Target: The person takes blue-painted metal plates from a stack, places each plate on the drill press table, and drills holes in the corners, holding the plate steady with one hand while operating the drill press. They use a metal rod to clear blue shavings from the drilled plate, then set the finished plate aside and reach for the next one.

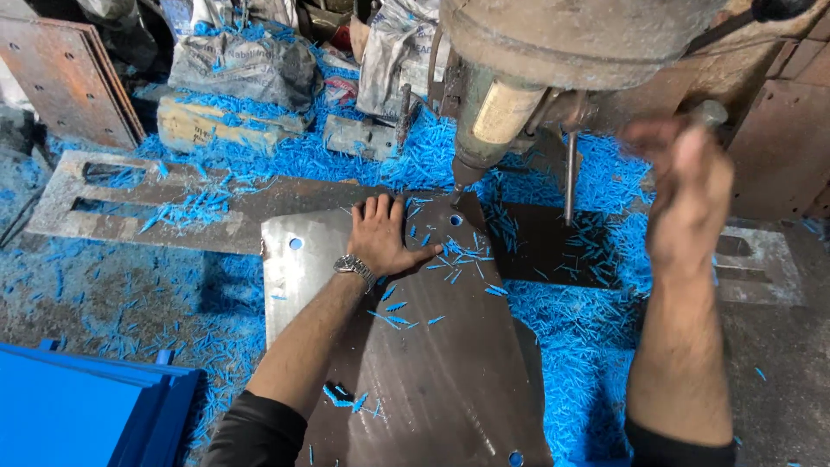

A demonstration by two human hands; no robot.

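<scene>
Sacks: I see a grey printed sack [245,65] at top left, slumped and creased; a paler sack [393,52] stands upright at top centre, beside the drill.
Block: pale yellowish block [220,128] lies flat just below the grey sack, half buried in shavings.
Label: cream, worn band [504,111] wraps the drill's spindle housing; print too blurred for me to make out.
Blue stack: flat blue sheets [86,406] at bottom left, edges fanned.
Plate: grey steel plate [432,363] lies flat at centre, tapering wider toward me, with a hole [296,244] at its far left corner and another [456,220] right under the drill bit [459,186].
Shavings: blue shavings [571,329] cover the floor and scatter across the plate.
Left hand: my left hand [383,235] lies palm down on the far end of the plate, fingers together pointing away, thumb spread toward the bit; grip open and flat, pressing, holding nothing. Watch [354,266] on the wrist, forearm stretched straight.
Right hand: my right hand [687,195] is raised at upper right, motion-blurred, wrist bent; grip closed around the drill's feed handle [711,112], whose knob shows above the fingers.
Old plates: rusty plate [69,78] leans at top left; slotted plate [147,203] lies behind.
</scene>
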